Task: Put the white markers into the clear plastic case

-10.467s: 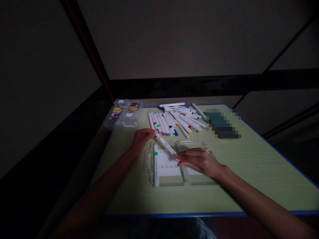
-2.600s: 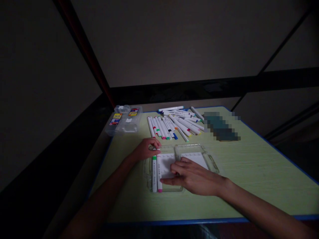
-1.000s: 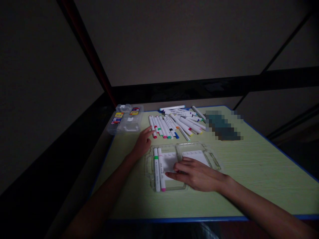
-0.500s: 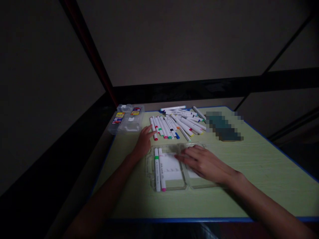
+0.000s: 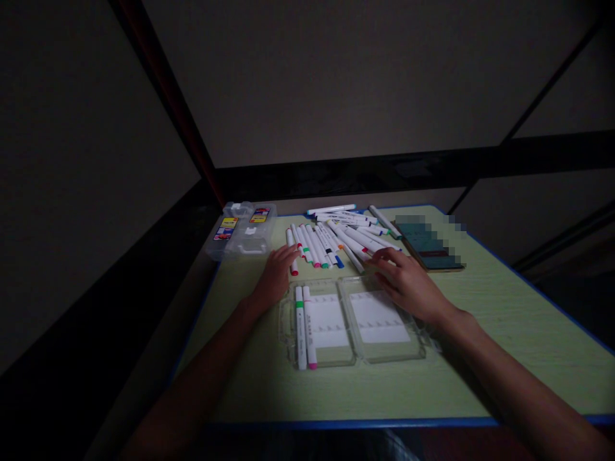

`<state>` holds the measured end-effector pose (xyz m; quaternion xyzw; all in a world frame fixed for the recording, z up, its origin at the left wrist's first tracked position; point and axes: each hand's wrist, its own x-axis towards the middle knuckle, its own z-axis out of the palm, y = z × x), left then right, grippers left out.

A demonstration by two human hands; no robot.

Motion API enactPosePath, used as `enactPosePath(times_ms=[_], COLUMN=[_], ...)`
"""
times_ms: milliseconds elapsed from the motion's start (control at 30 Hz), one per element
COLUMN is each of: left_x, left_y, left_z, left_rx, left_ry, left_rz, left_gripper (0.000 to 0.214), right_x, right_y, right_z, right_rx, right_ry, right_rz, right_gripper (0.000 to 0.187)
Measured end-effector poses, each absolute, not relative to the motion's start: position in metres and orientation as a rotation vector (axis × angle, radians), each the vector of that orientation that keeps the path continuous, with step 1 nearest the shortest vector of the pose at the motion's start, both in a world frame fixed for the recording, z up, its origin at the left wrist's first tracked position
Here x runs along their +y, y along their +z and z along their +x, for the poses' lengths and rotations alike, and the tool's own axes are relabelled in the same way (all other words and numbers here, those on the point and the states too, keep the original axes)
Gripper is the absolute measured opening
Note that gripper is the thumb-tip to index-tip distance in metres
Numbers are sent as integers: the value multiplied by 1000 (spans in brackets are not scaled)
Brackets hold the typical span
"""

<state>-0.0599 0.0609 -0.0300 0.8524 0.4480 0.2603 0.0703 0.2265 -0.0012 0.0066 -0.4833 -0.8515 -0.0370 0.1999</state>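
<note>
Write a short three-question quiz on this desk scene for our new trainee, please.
1. How many markers lie in the open case?
2. True or false: seen from the person's side, the green-banded marker lies to the left of the pink-ended marker.
3. Which of the person's own hands is nearer the clear labelled box?

Key: 1. Two. 2. True. 3. The left hand.

Green table (image 5: 519, 365) (blue-edged) bearing markers (image 5: 347, 238).
</note>
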Motion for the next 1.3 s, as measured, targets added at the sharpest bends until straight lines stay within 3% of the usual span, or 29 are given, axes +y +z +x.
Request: enactPosePath(times_ms=[233,400,633,900,1067,1300], left_x=[57,56,54,41,38,26], left_y=[-13,-9,-8,17,15,8], left_z=[-71,-75,-73,-56,-39,-24], left_rx=[1310,1268,1264,1156,916,763], left_ry=[496,533,1081,1674,1576,1400], left_rz=[2878,2961,2785,1781,1146,902], left_gripper=[27,20,14,16,27,27], right_x=[-5,-6,-5,-11,-17,-18], right_y=[10,11,11,17,18,17], right_z=[223,222,222,216,208,195], right_rx=[-2410,-2428,-2432,-2344,-2132,-1740], right_ry=[-84,-67,-129,-130,182,991], right_rz=[-1315,-1276,-1263,-1255,-1194,-1092], right_gripper=[30,27,29,30,29,32])
